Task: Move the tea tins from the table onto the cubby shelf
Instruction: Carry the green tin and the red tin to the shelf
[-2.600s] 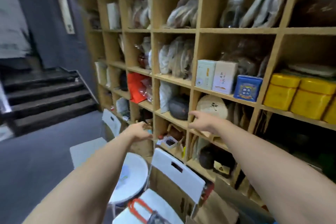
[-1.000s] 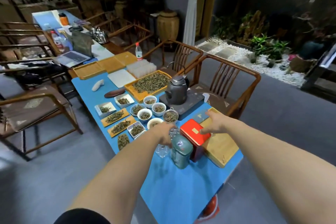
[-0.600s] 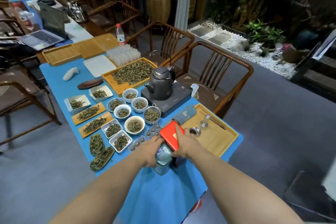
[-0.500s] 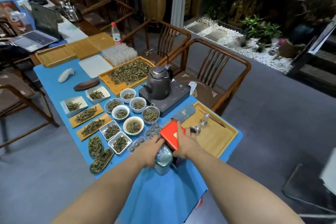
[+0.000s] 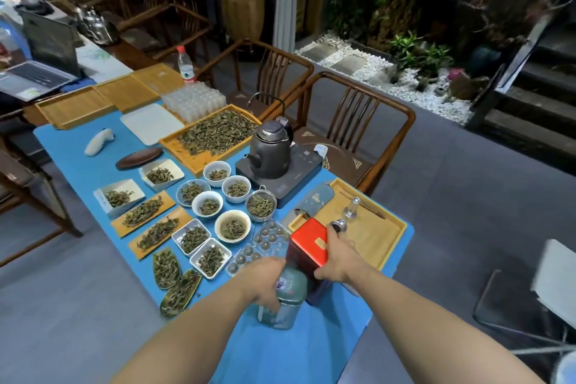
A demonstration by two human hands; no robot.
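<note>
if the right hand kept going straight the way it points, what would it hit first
Probably the small metal strainer on the wooden tray, just past the right hand gripping the red tin; depth is unclear.

Both bare forearms reach forward side by side. The left hand (image 5: 265, 282) curls over the top of the green tin (image 5: 282, 299), fingers wrapped down its side; the right hand (image 5: 338, 260) clasps the red tin (image 5: 307, 248), thumb across its lid.

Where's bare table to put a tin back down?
Blue cloth nearest the person, in front of the green tin and red tin, is bare. Another patch lies beside the white brush. The tea dishes are packed tight.
</note>
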